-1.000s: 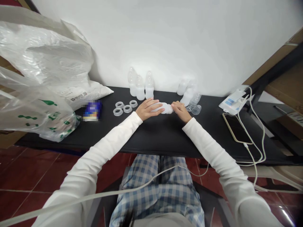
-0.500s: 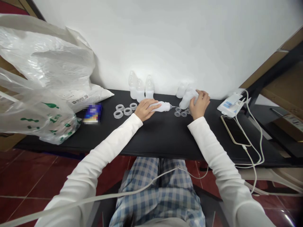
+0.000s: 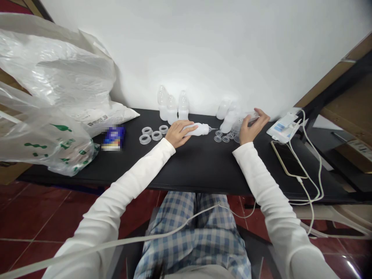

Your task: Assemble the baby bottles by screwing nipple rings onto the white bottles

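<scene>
My left hand (image 3: 178,132) lies curled over a white baby bottle (image 3: 200,130) that rests on its side on the black table (image 3: 197,166). My right hand (image 3: 250,127) is closed on a clear cap (image 3: 247,118) beside a cluster of white bottles (image 3: 228,112) near the wall. Several small clear teats (image 3: 223,136) lie between the two hands. Three upright bottles (image 3: 172,104) stand at the back, with clear screw rings (image 3: 152,133) in front of them to the left.
Large plastic bags (image 3: 49,97) fill the table's left end, with a blue packet (image 3: 114,137) beside them. A phone (image 3: 287,159) on a white cable (image 3: 315,162) and a white box (image 3: 283,126) lie at the right. A cardboard box (image 3: 345,97) stands far right.
My right hand left the bottle's tip, reached right to the bottle cluster and picked up a clear cap. My left hand stayed on the lying bottle.
</scene>
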Tool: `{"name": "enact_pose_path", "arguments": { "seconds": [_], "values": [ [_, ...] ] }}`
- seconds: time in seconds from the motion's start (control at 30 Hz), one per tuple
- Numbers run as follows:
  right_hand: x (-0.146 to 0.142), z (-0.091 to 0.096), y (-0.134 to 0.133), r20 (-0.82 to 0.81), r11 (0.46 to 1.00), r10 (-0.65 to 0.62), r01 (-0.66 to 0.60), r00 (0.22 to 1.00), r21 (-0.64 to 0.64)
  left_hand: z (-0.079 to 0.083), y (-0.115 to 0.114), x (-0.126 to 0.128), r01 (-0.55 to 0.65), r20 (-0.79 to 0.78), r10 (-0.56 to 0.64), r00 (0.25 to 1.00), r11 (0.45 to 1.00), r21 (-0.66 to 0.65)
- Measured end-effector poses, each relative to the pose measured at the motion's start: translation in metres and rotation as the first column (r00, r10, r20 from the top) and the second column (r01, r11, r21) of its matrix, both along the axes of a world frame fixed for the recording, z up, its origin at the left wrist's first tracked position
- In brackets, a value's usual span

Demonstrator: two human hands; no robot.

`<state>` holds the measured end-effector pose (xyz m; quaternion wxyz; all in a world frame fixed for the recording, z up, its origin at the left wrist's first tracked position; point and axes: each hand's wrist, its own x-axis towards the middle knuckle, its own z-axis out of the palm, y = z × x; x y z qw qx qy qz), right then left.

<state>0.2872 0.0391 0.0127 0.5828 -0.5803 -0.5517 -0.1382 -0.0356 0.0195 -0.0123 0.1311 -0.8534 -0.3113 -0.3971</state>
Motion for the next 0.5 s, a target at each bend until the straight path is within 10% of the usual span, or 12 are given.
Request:
{"name": "enact_pose_path", "arguments": {
  "seconds": [0.5],
  "values": [
    [-0.067, -0.028, -0.024, -0.050, 0.760, 0.648, -0.649, 0.760, -0.016, 0.002, -0.007, 0.005, 0.048, 0.095, -0.044, 0.995, 0.998, -0.040]
  ]
}}
